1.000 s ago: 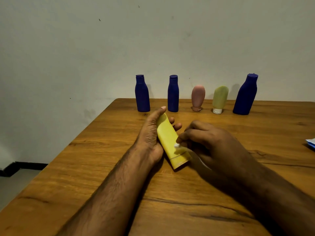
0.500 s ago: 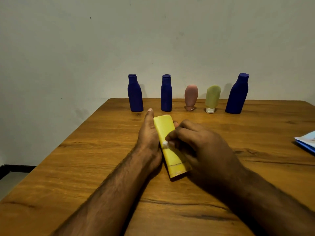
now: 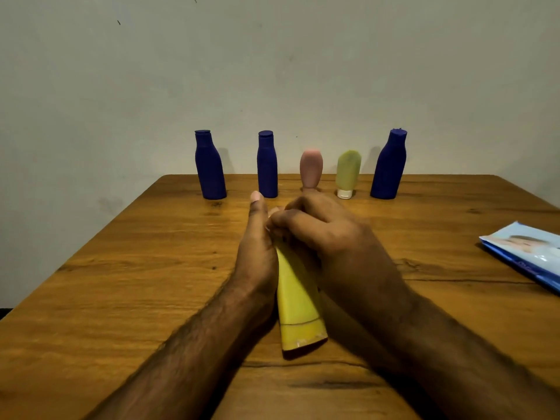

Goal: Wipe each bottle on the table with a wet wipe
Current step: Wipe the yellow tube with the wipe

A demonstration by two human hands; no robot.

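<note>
A yellow tube bottle [image 3: 298, 301] lies on the wooden table [image 3: 136, 283], its flat end toward me. My left hand [image 3: 257, 253] cups its left side and holds it. My right hand [image 3: 321, 234] is closed over the tube's far end, fingers pinched together; the wet wipe under them is hidden in this frame. Along the table's far edge stand a dark blue bottle [image 3: 209, 166], a second dark blue bottle [image 3: 267, 165], a pink tube [image 3: 311, 166], a pale green tube [image 3: 348, 172] and a third dark blue bottle [image 3: 388, 165].
A light blue wet wipe pack [image 3: 527, 253] lies flat near the table's right edge. A plain wall rises right behind the row of bottles. The table's left edge drops to the floor.
My right hand has slid along the yellow tube from its middle to its far end. The wipe's white corner, seen earlier at my fingertips, is now covered. The camera has tilted closer.
</note>
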